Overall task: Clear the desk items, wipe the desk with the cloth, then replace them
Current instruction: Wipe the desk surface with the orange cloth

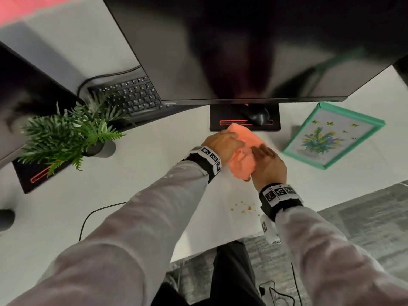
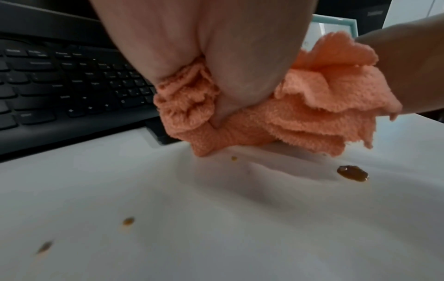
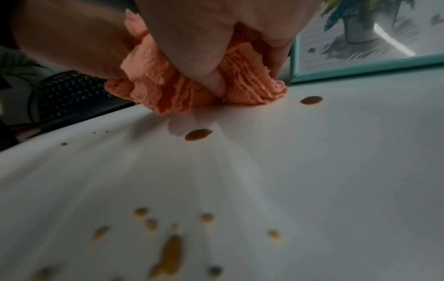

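Head view, near to far. Two grey sleeves reach forward over the white desk. Brown-yellow spots lie scattered on the desk just short of the right wrist; right wrist view shows them as drops and smears on the surface in front of the cloth, one drop just beside its edge.

Both hands meet on the bunched orange cloth. Left hand lies over the cloth's far-left part; left wrist view shows its fingers curled into the folds, gripping the cloth. Right hand holds the near-right part, fingers curled round the cloth, which touches the desk.

Just beyond the cloth: black monitor base with a black mouse on it. Right of the hands, a teal-framed flower picture lies flat. To the left, a potted green plant, then a black keyboard partly under the large dark monitor. A second screen sits at far left.
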